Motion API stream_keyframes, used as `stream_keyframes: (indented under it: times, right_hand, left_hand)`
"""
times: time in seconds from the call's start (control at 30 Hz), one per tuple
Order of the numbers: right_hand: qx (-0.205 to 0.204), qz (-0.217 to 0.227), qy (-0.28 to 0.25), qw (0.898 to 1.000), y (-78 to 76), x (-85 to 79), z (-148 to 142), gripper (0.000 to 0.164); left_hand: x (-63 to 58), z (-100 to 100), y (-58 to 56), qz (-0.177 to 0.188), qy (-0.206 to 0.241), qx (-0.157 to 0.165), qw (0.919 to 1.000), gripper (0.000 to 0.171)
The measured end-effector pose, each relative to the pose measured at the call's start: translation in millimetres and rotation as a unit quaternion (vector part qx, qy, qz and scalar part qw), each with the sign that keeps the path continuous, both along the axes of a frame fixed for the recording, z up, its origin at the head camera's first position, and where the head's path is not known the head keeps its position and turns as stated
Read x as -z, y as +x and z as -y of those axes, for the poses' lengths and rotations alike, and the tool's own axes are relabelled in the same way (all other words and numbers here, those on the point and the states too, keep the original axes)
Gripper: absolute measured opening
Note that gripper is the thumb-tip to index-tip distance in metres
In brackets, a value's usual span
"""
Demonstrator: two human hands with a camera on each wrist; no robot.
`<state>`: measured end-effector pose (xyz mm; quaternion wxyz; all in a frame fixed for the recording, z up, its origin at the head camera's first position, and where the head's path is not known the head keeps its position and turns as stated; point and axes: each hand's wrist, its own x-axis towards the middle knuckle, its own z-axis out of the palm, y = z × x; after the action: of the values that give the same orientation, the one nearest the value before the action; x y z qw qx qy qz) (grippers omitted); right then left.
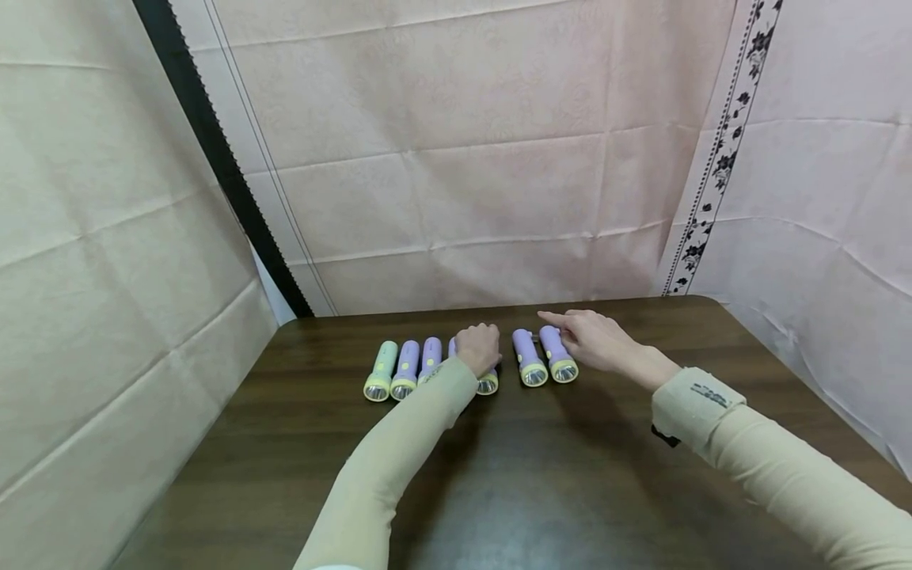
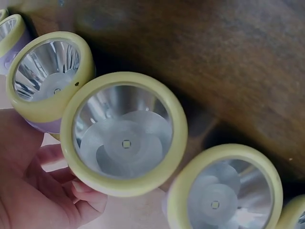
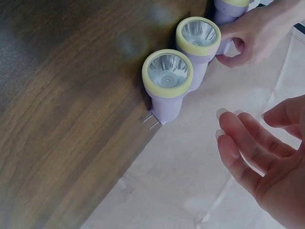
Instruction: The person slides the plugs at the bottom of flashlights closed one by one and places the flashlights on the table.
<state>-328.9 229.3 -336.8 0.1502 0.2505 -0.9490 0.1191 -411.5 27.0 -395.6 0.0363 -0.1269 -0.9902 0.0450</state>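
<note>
Purple flashlights with pale yellow heads and one mint-green flashlight (image 1: 385,366) lie in a row, lenses toward me. My left hand (image 1: 478,347) grips a purple flashlight (image 1: 488,384) in the row; in the right wrist view, its thumb and fingers (image 3: 238,59) curl around the body. A large yellow-rimmed lens (image 2: 126,143) fills the middle of the left wrist view, beside that hand. My right hand (image 1: 588,336) is over the right end, near the rightmost purple flashlight (image 1: 559,355), with its fingers relaxed and holding nothing. Two metal prongs (image 3: 150,120) stick out from that flashlight's tail.
The flashlights lie toward the far edge of a dark brown wooden table (image 1: 527,483). Pale cloth (image 1: 456,182) hangs behind it and at both sides. A gap separates the right pair, including another purple flashlight (image 1: 529,360), from those by my left hand.
</note>
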Motion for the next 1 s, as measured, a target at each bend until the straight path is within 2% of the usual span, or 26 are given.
stream_keyframes:
  times: [0.23,0.47,0.6,0.73,0.8,0.9,1.0]
  right_hand:
    - [0.001,-0.011,0.003,1.0,1.0,1.4,-5.9,0.05]
    - [0.004,-0.011,0.007,1.0,2.5,2.7,-11.1,0.051]
    - [0.003,-0.008,0.005,1.0,3.3,2.3,-13.9,0.051]
    - [0.007,-0.011,0.001,1.0,3.9,1.6,-17.3,0.052]
    - [0.008,-0.013,-0.001,1.0,4.4,1.2,-18.9,0.052]
    - [0.01,-0.016,0.0,1.0,5.5,0.8,-20.5,0.052]
    - [0.011,-0.015,-0.001,1.0,6.9,0.6,-21.7,0.052]
  left_hand:
    - [-3.7,-4.3,0.3,0.007,-0.038,-0.004,0.9993,0.042]
    - [-3.0,-9.1,-2.5,0.03,-0.068,-0.008,0.9972,0.045]
    - [-3.7,-13.0,-0.7,0.008,-0.068,-0.006,0.9977,0.045]
    - [-10.3,-21.8,4.2,-0.049,-0.032,0.019,0.9981,0.032]
    - [-14.7,-28.0,6.1,-0.062,-0.002,0.035,0.9975,0.027]
    - [-19.9,-39.0,7.6,-0.034,0.06,0.041,0.9967,0.023]
    - [-21.9,-48.9,9.0,0.026,0.115,0.018,0.9929,0.027]
